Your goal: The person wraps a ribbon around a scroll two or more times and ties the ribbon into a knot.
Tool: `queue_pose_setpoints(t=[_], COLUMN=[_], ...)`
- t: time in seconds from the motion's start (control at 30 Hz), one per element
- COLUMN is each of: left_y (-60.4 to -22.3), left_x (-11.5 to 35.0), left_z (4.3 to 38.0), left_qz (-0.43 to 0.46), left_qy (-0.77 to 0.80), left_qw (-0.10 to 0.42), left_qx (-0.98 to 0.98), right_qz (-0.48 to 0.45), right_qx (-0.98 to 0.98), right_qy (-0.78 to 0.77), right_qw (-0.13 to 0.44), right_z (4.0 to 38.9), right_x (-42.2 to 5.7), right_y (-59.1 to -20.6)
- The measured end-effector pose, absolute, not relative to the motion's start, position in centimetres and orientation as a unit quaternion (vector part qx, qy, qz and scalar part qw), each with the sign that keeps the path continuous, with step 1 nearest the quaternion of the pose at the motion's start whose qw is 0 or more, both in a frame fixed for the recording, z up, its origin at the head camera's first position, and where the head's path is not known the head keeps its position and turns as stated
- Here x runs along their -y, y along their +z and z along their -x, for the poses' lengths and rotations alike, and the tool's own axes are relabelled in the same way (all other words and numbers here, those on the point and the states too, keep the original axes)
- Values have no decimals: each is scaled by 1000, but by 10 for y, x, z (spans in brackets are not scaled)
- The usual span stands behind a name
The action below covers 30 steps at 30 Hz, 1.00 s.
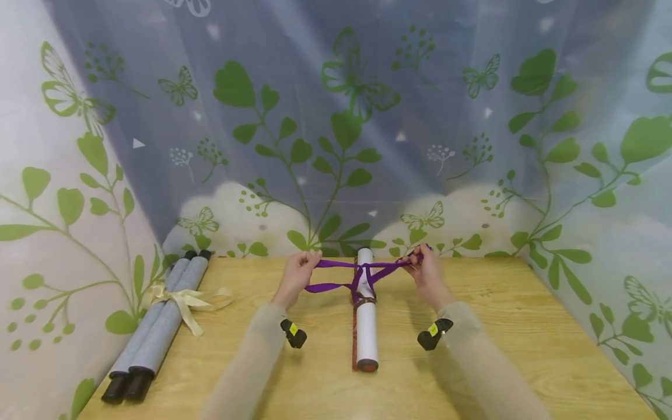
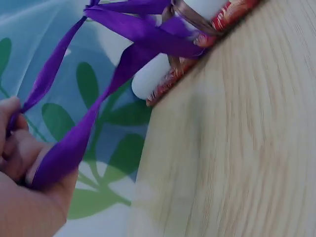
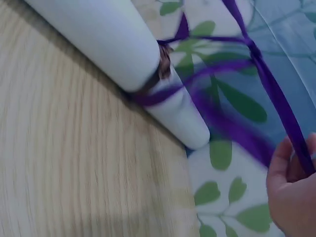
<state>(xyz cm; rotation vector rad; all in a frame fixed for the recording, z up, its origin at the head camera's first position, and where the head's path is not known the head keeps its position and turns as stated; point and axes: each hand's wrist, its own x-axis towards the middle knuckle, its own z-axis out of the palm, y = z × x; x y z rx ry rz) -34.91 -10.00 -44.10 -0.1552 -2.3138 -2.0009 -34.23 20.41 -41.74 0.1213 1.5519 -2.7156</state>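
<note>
Grey rolls (image 1: 157,326) lying left, apart. White roll (image 1: 366,315) pointing away; left hand (image 1: 299,274) and right hand (image 1: 425,271) pinching purple ribbon (image 1: 362,274).

in our right wrist view the purple ribbon (image 3: 232,126) smears with blur, and the right hand (image 3: 291,192) is cut by the frame's edge. the left hand (image 2: 22,173) is cropped too, its fingertips hidden.

no readable text, no labels, no numbers anywhere
</note>
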Motion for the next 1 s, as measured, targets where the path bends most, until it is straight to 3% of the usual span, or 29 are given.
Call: queue_pose_setpoints(t=[0.13, 0.27, 0.73, 1.0], left_y=[-443, -448, -467, -473], left_x=[110, 125, 172, 176], left_z=[353, 356, 358, 356], left_qz=[63, 78, 112, 130], left_qy=[-533, -452, -323, -286], left_qw=[117, 148, 90, 61], left_qx=[836, 876, 935, 948], right_qz=[-50, -43, -16, -5], right_qx=[-496, -539, -782, -857], right_qy=[-867, -841, -623, -515], right_qw=[-6, -7, -10, 2], right_z=[340, 336, 334, 333], right_x=[-225, -243, -278, -283], right_y=[-413, -414, -445, -455])
